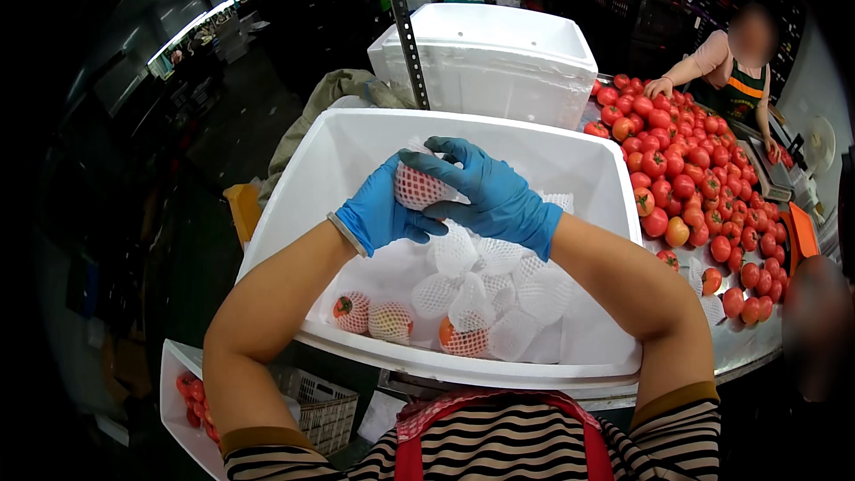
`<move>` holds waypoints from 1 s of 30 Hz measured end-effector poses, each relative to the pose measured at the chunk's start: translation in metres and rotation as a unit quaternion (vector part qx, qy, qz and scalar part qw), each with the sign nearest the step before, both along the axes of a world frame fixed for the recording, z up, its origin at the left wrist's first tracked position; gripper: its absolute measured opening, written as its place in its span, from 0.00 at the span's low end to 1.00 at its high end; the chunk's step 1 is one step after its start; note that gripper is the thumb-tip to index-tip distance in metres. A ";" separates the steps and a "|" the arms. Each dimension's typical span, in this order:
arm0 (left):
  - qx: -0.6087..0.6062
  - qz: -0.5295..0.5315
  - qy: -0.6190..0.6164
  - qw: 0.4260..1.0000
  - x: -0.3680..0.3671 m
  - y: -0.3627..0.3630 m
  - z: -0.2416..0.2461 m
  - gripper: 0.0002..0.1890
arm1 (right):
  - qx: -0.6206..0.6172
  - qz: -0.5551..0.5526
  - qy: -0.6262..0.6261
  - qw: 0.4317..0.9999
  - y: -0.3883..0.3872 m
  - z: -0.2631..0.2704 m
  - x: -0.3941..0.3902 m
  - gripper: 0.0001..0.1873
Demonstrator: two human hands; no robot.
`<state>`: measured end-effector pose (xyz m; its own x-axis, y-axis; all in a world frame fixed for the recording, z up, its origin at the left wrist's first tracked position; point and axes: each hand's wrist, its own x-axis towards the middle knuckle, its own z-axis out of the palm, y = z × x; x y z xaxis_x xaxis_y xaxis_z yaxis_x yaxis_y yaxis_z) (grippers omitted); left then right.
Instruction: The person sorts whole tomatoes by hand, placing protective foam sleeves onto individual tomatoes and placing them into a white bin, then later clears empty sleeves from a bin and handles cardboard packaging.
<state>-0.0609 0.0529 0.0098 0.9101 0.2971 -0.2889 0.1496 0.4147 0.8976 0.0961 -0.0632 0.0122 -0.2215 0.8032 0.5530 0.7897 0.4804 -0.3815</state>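
Observation:
Above a white foam box [601, 307], my two blue-gloved hands hold one tomato in a white foam net sleeve [419, 186]. My left hand [375, 208] cups it from the left and below. From the right, my right hand [497, 194] curls its fingers over the top, hiding part of the tomato. Beneath them, inside the box, lies a heap of loose white foam net sleeves [497, 280]. Along the box's near wall rest a netted tomato [351, 311], another paler netted one [391, 322] and a third netted tomato [464, 337] partly under the sleeves.
A second foam box [494, 73] stands behind, beside a perforated metal post [409, 33]. Many tomatoes [688, 160] cover the metal table at right, where a co-worker [735, 73] reaches in near a scale [768, 174]. Lower left are a plastic crate [327, 411] and a foam box with tomatoes [180, 407].

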 end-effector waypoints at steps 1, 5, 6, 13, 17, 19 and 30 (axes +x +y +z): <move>-0.004 -0.039 0.004 0.999 -0.002 -0.002 0.003 0.31 | -0.008 -0.008 -0.014 1.000 -0.001 0.000 0.002 0.36; 0.001 0.033 0.009 0.999 0.006 -0.018 0.014 0.34 | -0.031 -0.037 0.007 0.999 -0.005 0.005 0.003 0.34; -0.008 0.024 0.008 1.000 0.007 -0.017 0.014 0.34 | -0.035 -0.044 0.030 0.998 -0.005 0.006 0.003 0.33; -0.002 -0.002 -0.021 1.000 0.006 -0.016 0.014 0.36 | 0.050 -0.039 -0.023 0.998 -0.005 0.007 0.008 0.26; -0.045 0.005 -0.045 0.998 0.008 -0.025 0.018 0.37 | 0.186 -0.025 -0.079 0.979 0.001 0.011 0.014 0.21; -0.049 0.007 -0.073 0.996 0.009 -0.026 0.015 0.36 | 0.209 -0.027 -0.071 0.975 0.002 0.009 0.015 0.18; 0.161 0.022 -0.021 0.986 0.006 -0.032 0.010 0.30 | -0.019 -0.088 0.214 0.973 -0.002 0.011 0.007 0.10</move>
<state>-0.0551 0.0207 0.0201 0.9031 0.4074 -0.1356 0.0976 0.1126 0.9888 0.1033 -0.0656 0.0227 0.1660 0.8293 0.5335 0.6237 0.3308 -0.7082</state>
